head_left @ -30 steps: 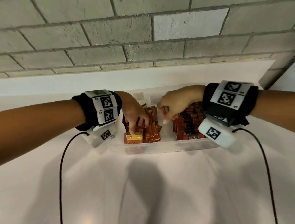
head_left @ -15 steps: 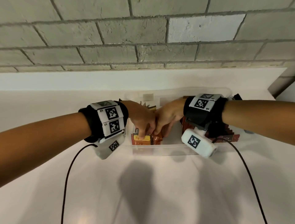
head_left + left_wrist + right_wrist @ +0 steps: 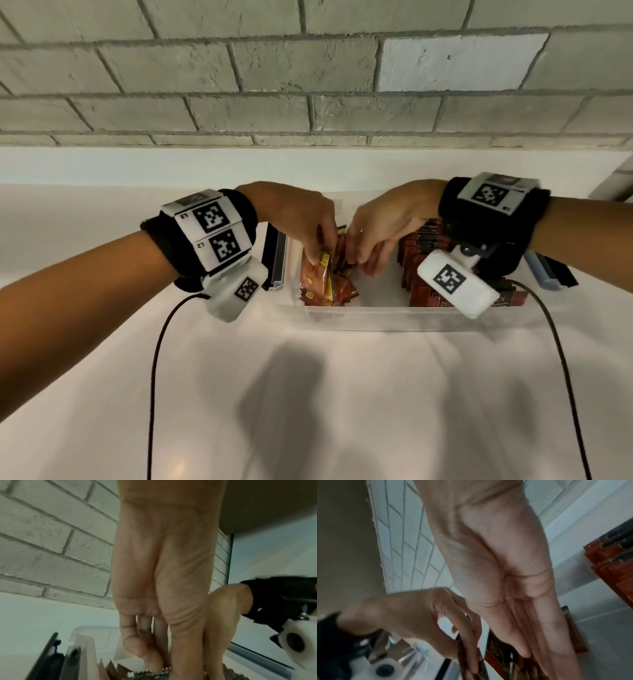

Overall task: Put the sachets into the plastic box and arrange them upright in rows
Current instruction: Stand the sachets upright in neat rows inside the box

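Left hand (image 3: 301,219) pinches an upright sachet (image 3: 323,274) in the left group; right hand (image 3: 383,226) reaches into the same group with fingers extended, and whether it grips anything cannot be told. Recommended: brace neighbouring sachets while standing each one up, then press the row together. The plastic box (image 3: 394,313) sits on the desk (image 3: 342,411). Its right row (image 3: 421,270) stands orderly; the left group leans, red-brown with yellow accents.

Unclear room: brick wall (image 3: 308,68), white counter (image 3: 342,394)
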Tool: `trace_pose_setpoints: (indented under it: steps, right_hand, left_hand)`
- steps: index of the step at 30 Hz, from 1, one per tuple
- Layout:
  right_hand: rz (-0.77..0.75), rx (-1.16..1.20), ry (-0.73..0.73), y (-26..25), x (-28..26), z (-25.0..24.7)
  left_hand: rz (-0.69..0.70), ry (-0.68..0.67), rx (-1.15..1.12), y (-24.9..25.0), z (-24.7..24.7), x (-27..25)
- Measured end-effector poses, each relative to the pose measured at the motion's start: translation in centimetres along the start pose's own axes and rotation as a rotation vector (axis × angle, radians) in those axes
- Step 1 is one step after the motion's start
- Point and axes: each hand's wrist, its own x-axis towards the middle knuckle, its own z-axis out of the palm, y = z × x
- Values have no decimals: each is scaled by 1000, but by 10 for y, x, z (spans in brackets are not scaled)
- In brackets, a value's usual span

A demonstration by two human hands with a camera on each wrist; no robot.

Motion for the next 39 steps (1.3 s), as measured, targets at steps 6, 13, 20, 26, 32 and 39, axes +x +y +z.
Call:
trace_pose_setpoints:
  steps: [6,13,20,26,32,39]
  right_hand:
    - [-249,134,67,9,-33,-15]
    - [-223,146,366,35,-43,-39]
    - [-206,186,515,65,-69,-60]
    - [-240,12,675,69,-73,-60]
    - [-392,-139,719,65,-78,-61]
    - [-352,-124,499,77,-80,-56]
  left_hand:
    - [-12,225,-142,-7,-20,-1]
    - [-110,428,-197,-1,-31,28]
    - [-64,558,-330,-4,-36,34]
    - [-32,317,-556,0,-34,41]
    - [-80,410,-289,7,-25,69]
    - [2,480,-138,21,-24,87]
